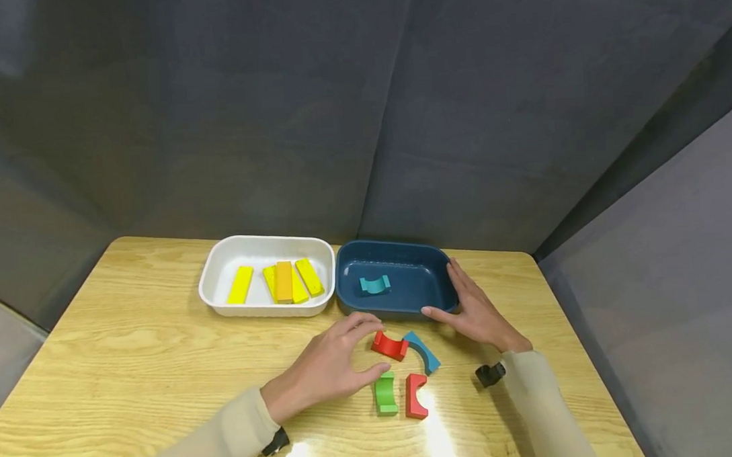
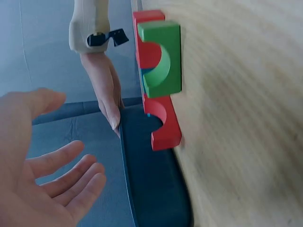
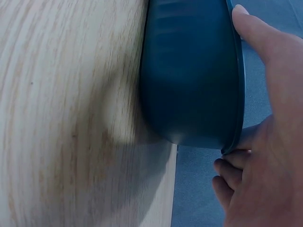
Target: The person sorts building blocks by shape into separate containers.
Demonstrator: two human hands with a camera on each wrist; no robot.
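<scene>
My left hand (image 1: 325, 368) hovers with thumb and fingers spread, holding nothing. Nearest to it are a red arch block (image 1: 389, 346) and a green arch block (image 1: 385, 394) on the table. Beside them lie a blue, thinner curved block (image 1: 423, 353) and a second red arch block (image 1: 415, 396). With thumb at the front rim and fingers around the right end, my right hand (image 1: 480, 312) holds a dark blue container (image 1: 399, 315). Inside that container rests a teal arch block (image 1: 375, 285). In the right wrist view, several fingertips (image 3: 227, 177) are bent beside the container's end.
Left of the dark blue container, almost touching it, stands a white container (image 1: 213, 287). It holds several yellow blocks (image 1: 241, 285) and an orange block (image 1: 284, 282). Grey cloth walls (image 1: 265, 124) rise behind the wooden table (image 1: 134, 344) and at its sides.
</scene>
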